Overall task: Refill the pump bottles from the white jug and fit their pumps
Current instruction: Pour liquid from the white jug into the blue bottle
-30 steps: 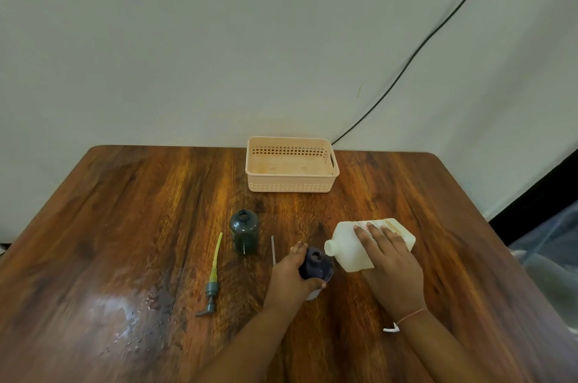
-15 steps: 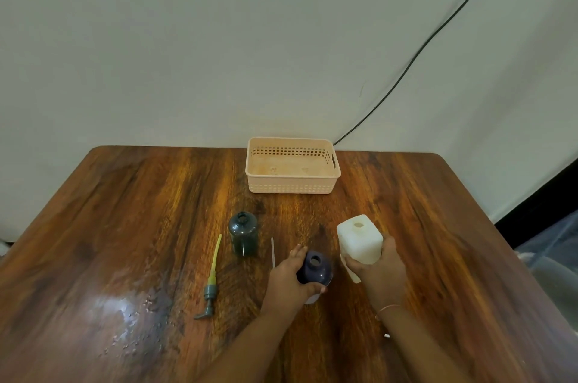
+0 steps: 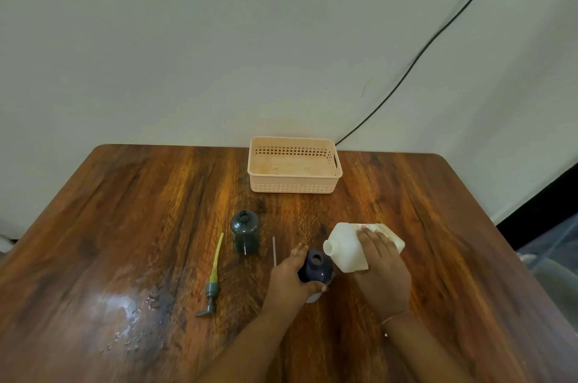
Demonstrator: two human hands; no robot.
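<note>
The white plastic jug (image 3: 350, 246) is tipped on its side in the air near the middle of the wooden tabletop (image 3: 125, 226), toward its near edge, with its open spout just beside the mouth of the dark navy round pump bottle (image 3: 315, 267). The right hand (image 3: 380, 267) is wrapped over the jug's body and clamped on it, while the left hand (image 3: 289, 276) is closed around the navy bottle, steadying it upright. No stream shows between spout and mouth, so the pour appears to be at its very start or paused; how much liquid is in the navy bottle cannot be made out. A second bottle, the dark green round pump bottle (image 3: 245, 232), stands open and uncapped farther to the left, its fill level also unreadable. Left of it lies a grey pump head with a yellow-green dip tube (image 3: 213, 276), unfitted. A thin grey straight tube (image 3: 274, 251) lies between the two bottles; whatever pump head belongs to it is hidden. Both pumps are judged still to be fitted. At the far edge sits a peach perforated plastic basket (image 3: 294, 187). A wet sheen marks the near-left part of the table.
</note>
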